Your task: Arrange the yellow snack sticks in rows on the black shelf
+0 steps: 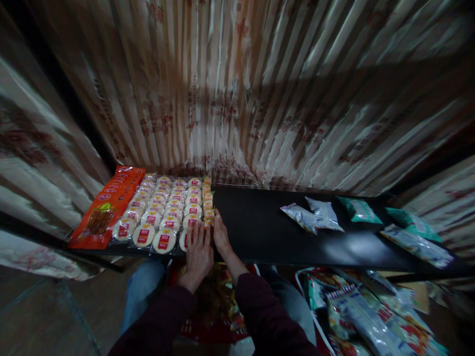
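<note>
Left hand (200,249), fingers extended, rests over the near end of wrapped round cakes (159,207), ranged toward ten o'clock; right hand (221,235), fingers straight, flanks yellow-marked packets (208,198) at eleven.

An orange packet (107,210) lies along the left edge of the black shelf (248,242). Right of the shelf's middle, two silvery packets (324,214) touch; a green packet (359,210) sits near the back edge. Toward the right edge, a blue-and-white packet (417,245) lies before another green one. Pleated, red-printed sheeting (237,69) hangs behind the back edge. Below the front edge's right part, a white-rimmed basket (316,322) holds heaped packets.
</note>
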Demonstrator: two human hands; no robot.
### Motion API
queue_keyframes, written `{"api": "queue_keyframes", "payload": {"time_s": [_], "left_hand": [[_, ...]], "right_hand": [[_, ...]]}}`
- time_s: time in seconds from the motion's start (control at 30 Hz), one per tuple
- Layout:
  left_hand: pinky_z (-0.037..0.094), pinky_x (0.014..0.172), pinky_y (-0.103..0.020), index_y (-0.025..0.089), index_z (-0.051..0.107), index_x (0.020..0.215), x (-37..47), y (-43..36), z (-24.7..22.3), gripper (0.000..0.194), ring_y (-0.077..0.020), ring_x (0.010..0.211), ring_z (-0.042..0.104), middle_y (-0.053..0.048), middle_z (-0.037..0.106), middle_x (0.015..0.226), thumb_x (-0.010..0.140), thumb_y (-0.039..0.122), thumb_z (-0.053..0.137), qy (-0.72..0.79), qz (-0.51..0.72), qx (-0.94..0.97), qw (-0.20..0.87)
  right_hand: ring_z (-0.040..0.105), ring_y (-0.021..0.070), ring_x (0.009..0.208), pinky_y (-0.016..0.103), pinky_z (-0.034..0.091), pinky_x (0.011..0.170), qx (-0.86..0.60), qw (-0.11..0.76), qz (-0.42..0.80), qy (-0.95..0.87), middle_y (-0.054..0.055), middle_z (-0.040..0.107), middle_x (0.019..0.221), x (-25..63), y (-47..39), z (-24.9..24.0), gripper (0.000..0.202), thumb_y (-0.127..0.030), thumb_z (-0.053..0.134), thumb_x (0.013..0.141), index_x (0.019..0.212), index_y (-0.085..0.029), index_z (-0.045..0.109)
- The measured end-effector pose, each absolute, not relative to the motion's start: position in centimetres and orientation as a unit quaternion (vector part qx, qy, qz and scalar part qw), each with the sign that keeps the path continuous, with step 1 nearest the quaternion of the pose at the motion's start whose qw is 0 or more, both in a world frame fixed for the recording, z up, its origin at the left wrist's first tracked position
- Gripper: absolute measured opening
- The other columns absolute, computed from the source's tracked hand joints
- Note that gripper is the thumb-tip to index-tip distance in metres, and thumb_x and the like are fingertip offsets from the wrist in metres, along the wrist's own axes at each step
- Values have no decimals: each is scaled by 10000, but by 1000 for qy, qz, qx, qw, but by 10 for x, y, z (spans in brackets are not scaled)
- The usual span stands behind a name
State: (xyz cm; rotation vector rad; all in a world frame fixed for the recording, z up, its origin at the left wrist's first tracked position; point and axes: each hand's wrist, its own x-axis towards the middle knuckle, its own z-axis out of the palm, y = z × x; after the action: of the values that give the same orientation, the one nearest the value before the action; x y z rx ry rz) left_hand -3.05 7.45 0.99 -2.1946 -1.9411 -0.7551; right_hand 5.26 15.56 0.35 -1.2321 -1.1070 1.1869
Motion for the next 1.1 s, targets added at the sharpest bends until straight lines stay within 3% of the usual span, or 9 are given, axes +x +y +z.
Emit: {"api": "queue_keyframes", "payload": {"time_s": [0.17, 0.33, 0.43, 0.57, 0.73, 0.97, 1.1], "left_hand": [[230, 1125, -554, 115, 447, 1365, -34, 64, 26, 524, -317, 1420, 207, -167, 381, 1470, 842, 151, 452, -627, -279, -726, 36], [384, 1084, -420, 123, 608, 1168, -30, 14, 9, 395, -230, 1312, 412, -128, 592, 1262, 853, 97, 370, -522, -297, -798, -46], [427, 1050, -413, 95, 658, 1055, -20, -23, -24, 364, -246, 1227, 501, -161, 631, 1177, 826, 100, 375, -516, -233, -816, -115], [358, 1101, -452, 52, 546, 1258, -9, -43, -60, 489, -272, 1344, 380, -183, 492, 1381, 801, 91, 376, -593, -150, -770, -181], [270, 1139, -446, 61, 417, 1377, -2, -28, -63, 561, -268, 1419, 228, -157, 390, 1469, 821, 124, 374, -608, -85, -752, -239], [264, 1136, -344, 36, 418, 1376, 12, -17, -53, 543, -231, 1328, 393, -169, 489, 1387, 843, 110, 345, -631, -66, -723, -274], [278, 1129, -326, 106, 435, 1373, 16, -18, -57, 559, -203, 1319, 400, -127, 497, 1386, 815, 92, 389, -633, -86, -709, -298]], "right_hand": [[375, 211, 1358, 404, 245, 1153, -532, 545, 466, -450, 116, 430, 1451, 66, 126, 5, 702, -650, 365, 866, 1337, -146, 496], [576, 210, 1146, 409, 447, 989, -508, 597, 424, -454, 137, 606, 1258, 87, 57, 0, 541, -539, 329, 928, 1253, -162, 540], [641, 204, 989, 386, 493, 897, -539, 528, 410, -512, 104, 689, 1077, 100, 17, -15, 417, -447, 341, 943, 1141, -193, 605], [621, 236, 1013, 429, 475, 933, -633, 429, 325, -556, 102, 685, 1061, 117, -11, -57, 320, -345, 403, 887, 1026, -193, 648], [532, 257, 1157, 448, 398, 1035, -692, 359, 222, -585, 150, 611, 1193, 136, -12, -94, 416, -137, 398, 773, 1132, -132, 607], [534, 307, 1163, 469, 391, 1031, -735, 272, 226, -578, 185, 610, 1204, 138, 1, -90, 459, -147, 432, 787, 1223, -110, 571], [549, 255, 1166, 437, 348, 1081, -721, 303, 248, -571, 128, 648, 1163, 137, 2, -97, 472, -107, 424, 753, 1187, -158, 600]]}}
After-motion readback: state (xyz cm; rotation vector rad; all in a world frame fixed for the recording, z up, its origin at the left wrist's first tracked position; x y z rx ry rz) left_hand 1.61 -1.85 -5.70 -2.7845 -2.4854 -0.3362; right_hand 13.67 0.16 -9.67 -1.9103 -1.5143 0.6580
